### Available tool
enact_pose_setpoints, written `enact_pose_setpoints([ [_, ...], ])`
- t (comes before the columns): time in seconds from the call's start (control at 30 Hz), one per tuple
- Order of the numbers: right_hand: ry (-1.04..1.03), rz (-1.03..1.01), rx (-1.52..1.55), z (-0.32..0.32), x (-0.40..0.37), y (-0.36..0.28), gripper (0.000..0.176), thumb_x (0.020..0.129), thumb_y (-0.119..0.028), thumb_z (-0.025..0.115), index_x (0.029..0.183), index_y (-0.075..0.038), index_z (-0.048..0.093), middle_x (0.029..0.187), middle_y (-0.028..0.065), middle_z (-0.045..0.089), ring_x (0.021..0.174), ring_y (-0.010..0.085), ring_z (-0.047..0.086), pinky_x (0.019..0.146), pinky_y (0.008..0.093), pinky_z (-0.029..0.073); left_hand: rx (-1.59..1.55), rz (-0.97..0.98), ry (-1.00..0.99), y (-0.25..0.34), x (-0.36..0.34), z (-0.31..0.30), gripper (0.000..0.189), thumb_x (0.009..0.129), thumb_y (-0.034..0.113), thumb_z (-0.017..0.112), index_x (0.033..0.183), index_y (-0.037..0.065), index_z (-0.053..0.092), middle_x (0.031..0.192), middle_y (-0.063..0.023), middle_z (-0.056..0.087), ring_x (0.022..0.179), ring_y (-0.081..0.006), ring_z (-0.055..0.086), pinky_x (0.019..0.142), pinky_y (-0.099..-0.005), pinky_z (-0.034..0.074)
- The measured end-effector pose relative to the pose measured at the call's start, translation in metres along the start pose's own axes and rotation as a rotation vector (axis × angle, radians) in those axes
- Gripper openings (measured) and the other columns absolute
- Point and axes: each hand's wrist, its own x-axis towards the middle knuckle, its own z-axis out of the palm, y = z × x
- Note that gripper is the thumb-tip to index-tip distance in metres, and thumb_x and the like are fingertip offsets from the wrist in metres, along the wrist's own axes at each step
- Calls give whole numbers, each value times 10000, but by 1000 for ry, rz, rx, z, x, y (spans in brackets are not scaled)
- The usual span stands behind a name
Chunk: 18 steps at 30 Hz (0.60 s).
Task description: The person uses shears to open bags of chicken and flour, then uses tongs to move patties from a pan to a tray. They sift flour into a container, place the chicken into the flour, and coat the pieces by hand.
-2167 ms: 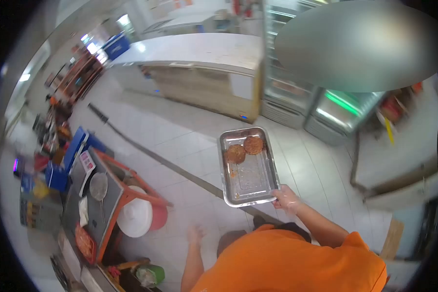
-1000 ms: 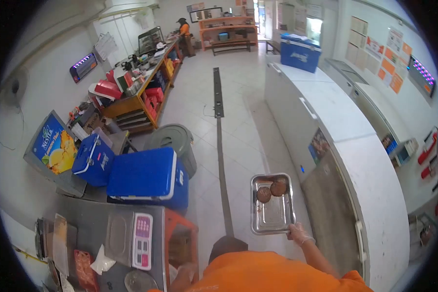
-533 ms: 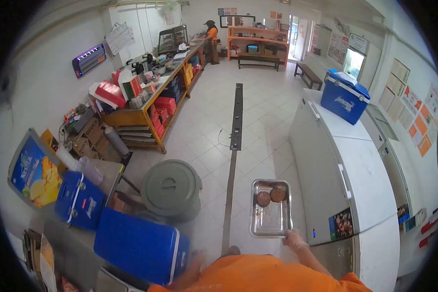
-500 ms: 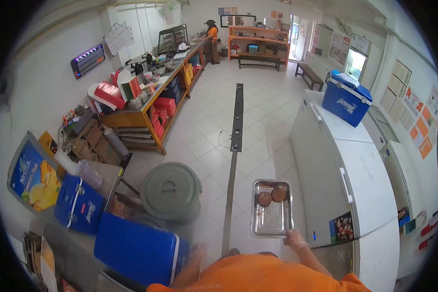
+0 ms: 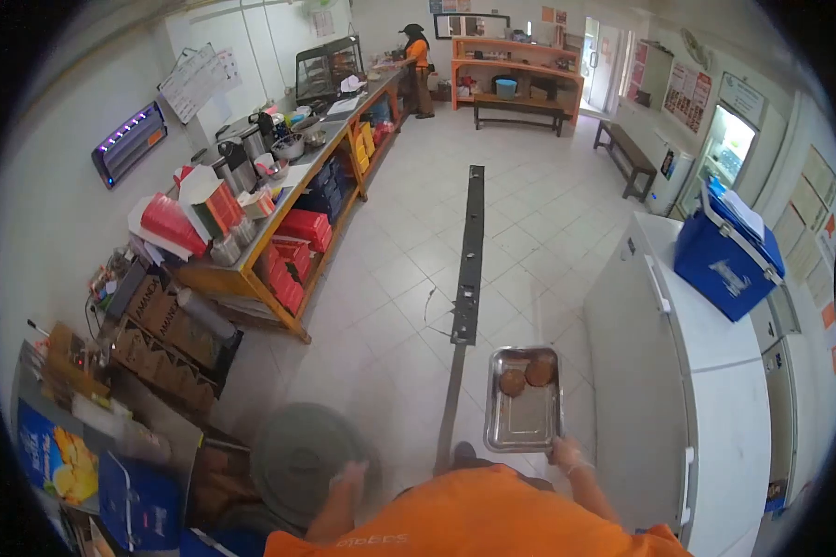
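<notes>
My right hand (image 5: pixel 567 453), in what looks like a clear plastic glove, grips the near right corner of a shallow metal tray (image 5: pixel 522 444). The tray is held out over the floor, roughly level. Two round brown patties, a left one (image 5: pixel 512 382) and a right one (image 5: pixel 539 372), lie side by side in its far half. My left hand (image 5: pixel 348 478) hangs low beside my body, in front of the grey-green lidded bin (image 5: pixel 297 455). Motion smears its fingers, and I make out nothing in it.
A long counter (image 5: pixel 279 200) with boxes and pots runs along the left. White chest freezers (image 5: pixel 724 343) stand close on the right, a blue cooler (image 5: pixel 729 255) on top. A dark strip (image 5: pixel 469 260) crosses the tiled floor. Another person (image 5: pixel 418 70) stands at the counter's far end.
I have moved forward: the counter, freezers and bin are nearer or slide back past me. The tray stays in my right hand with both patties. My left hand has swung slightly leftward.
</notes>
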Motion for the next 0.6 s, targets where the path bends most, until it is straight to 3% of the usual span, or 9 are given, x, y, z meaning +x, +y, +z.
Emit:
enact_pose_setpoints([
  [0.1, -41, -54, 152, -1, 138, -28, 337, 901, -270, 549, 759, 27, 624, 606, 99, 559, 568, 212, 576, 559, 386, 464, 562, 23, -363, 60, -43, -59, 551, 1031, 423, 245, 1512, 162, 309, 1562, -97, 307, 1416, -320, 319, 1161, -449, 265],
  [0.17, -95, -87, 184, -27, 212, -79, 335, 900, -255, 549, 738, 31, 616, 613, 97, 563, 579, 203, 586, 550, 381, 465, 373, -105, -388, 56, -30, -66, 558, 1029, 432, 244, 1512, 160, 309, 1566, -98, 298, 1421, -317, 307, 1164, -450, 254],
  [0.23, -145, -85, 269, -70, 249, -188, 282, 873, -227, 572, 753, 25, 613, 611, 104, 570, 570, 203, 585, 534, 363, 470, 124, -262, -350, 53, -20, -64, 565, 1028, 441, 243, 1512, 157, 308, 1569, -99, 290, 1427, -315, 295, 1168, -450, 243],
  [0.27, -155, -97, 249, -71, 284, -209, 282, 873, -227, 572, 753, 25, 613, 611, 104, 570, 570, 203, 585, 534, 363, 470, 51, -309, -336, 58, -13, -64, 569, 1027, 446, 243, 1512, 156, 308, 1571, -100, 285, 1430, -313, 289, 1170, -451, 237],
  [0.37, -205, -321, 27, -45, 436, -279, 191, 831, -175, 596, 823, 15, 621, 642, 131, 594, 574, 216, 598, 538, 353, 488, -125, -401, -295, 84, 49, -87, 580, 1024, 460, 242, 1512, 153, 308, 1576, -102, 272, 1438, -310, 271, 1175, -452, 221],
  [0.47, -230, -322, 251, -23, 531, -341, 152, 799, -141, 611, 865, -7, 638, 690, 151, 614, 593, 218, 613, 548, 344, 500, -193, -417, -259, 112, 131, -123, 592, 1022, 473, 240, 1512, 149, 308, 1581, -103, 260, 1447, -306, 253, 1180, -452, 204],
  [0.53, 112, -907, -419, -25, 572, -401, 135, 776, -133, 632, 823, -7, 646, 709, 169, 630, 626, 249, 640, 571, 361, 511, -193, -389, -229, 131, 202, -164, 599, 1020, 483, 239, 1512, 147, 308, 1585, -104, 251, 1452, -303, 241, 1184, -453, 194],
  [0.57, 104, -915, -422, -19, 598, -430, 135, 776, -133, 632, 823, -7, 646, 709, 169, 630, 626, 249, 640, 571, 361, 511, -188, -366, -207, 137, 243, -186, 603, 1019, 487, 239, 1512, 146, 308, 1587, -105, 247, 1455, -302, 235, 1186, -453, 188],
  [0.6, -6, -726, -247, -20, 628, -460, 129, 765, -134, 639, 819, -17, 653, 700, 176, 632, 639, 268, 645, 586, 371, 515, -167, -318, -168, 143, 296, -210, 607, 1018, 492, 238, 1512, 145, 308, 1588, -106, 242, 1458, -300, 229, 1188, -454, 183],
])
